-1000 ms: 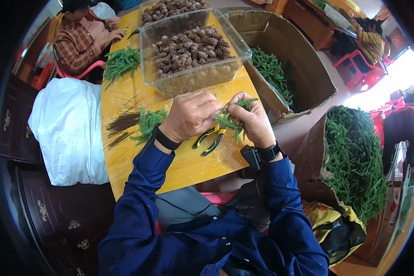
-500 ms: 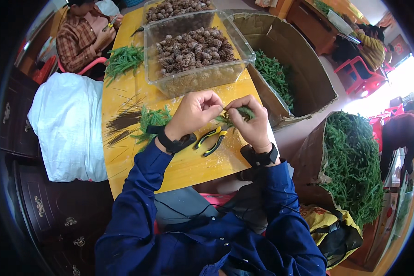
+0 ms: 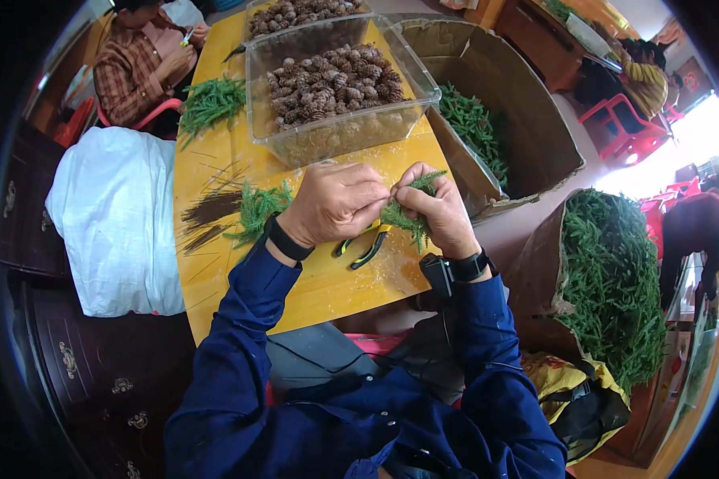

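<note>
In my right hand point(image 3: 443, 217) is a green artificial pine sprig point(image 3: 407, 222), gripped between thumb and fingers, with its needles showing on both sides of them. My left hand point(image 3: 337, 203) is closed in a pinch against the sprig's stem end, its fingertips meeting those of the right. What lies in the left pinch is too small to make out. Beneath the hands, yellow-and-black pliers point(image 3: 369, 254) rest on the yellow table point(image 3: 311, 297), partly covered. Left of my left wrist are more pine sprigs point(image 3: 257, 209) and a bundle of thin dark wires point(image 3: 212, 209).
A clear plastic bin point(image 3: 331, 150) of pine cones point(image 3: 335, 86) stands ahead. Cardboard boxes with greenery point(image 3: 611, 279) are at the right. A white sack point(image 3: 116, 223) borders the table's left. A person in a checked shirt point(image 3: 132, 76) sits at the far left.
My hands have turned; the sprig now points up and down past the right fingers. My left hand has rolled over and covers more of the pliers.
</note>
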Demonstrator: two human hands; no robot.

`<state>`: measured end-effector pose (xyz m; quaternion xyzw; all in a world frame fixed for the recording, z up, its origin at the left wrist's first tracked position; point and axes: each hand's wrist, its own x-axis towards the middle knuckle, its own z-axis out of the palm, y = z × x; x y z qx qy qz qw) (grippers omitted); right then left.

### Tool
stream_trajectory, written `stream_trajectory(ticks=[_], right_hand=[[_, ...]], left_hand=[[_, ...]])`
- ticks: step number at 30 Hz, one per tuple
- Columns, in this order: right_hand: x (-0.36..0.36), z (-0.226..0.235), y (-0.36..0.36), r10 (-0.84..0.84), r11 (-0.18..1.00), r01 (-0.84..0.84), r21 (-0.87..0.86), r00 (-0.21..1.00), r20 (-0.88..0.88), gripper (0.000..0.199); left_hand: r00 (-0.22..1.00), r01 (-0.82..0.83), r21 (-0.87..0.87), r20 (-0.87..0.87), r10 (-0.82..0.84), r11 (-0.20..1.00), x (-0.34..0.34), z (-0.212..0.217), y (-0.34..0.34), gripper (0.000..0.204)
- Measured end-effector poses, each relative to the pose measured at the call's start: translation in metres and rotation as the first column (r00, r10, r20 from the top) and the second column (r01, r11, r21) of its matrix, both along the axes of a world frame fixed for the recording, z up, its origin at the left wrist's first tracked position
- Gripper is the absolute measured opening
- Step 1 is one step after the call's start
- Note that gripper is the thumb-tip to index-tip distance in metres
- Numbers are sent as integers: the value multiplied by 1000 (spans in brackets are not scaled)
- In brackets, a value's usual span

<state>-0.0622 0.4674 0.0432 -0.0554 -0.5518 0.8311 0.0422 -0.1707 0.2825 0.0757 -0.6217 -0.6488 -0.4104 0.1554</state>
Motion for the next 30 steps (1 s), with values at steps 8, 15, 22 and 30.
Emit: stream_trajectory(ticks=[8,15,22,30], right_hand=[[-2,-4,-9,-148,895,268,355,932,-331,13],[-4,2,-16,-67,497,646,579,694,-717,14],[1,5,-14,-51,441,592,675,767,-640,15],[0,-2,-11,-153,673,460,579,852,-500,18]], left_hand=[[673,-17,-28,739,32,999,14,-17,8,7],[267,-3,94,960,-90,996,15,-22,12,10],[72,-48,67,995,-63,997,16,-30,15,10],[84,-36,-19,996,22,999,17,-19,11,9]])
